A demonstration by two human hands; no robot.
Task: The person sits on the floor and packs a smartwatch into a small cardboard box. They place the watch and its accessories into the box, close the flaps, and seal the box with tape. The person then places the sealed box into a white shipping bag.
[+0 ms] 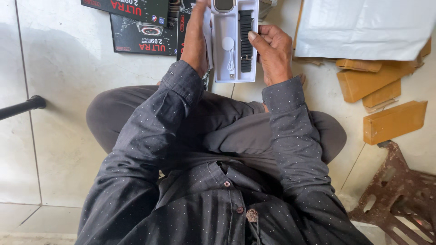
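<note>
I hold a white plastic tray in front of me, above my lap. It carries a smartwatch body at the top, a black strap on the right and a white round charger with its cable on the left. My left hand grips the tray's left edge. My right hand grips the right edge, thumb resting on the rim beside the strap. I sit cross-legged on a pale tiled floor.
Black watch boxes lie on the floor at the top left. A white padded mailer and several brown cardboard pieces lie at the right. A rusty metal frame sits at the bottom right, a black rod at the left.
</note>
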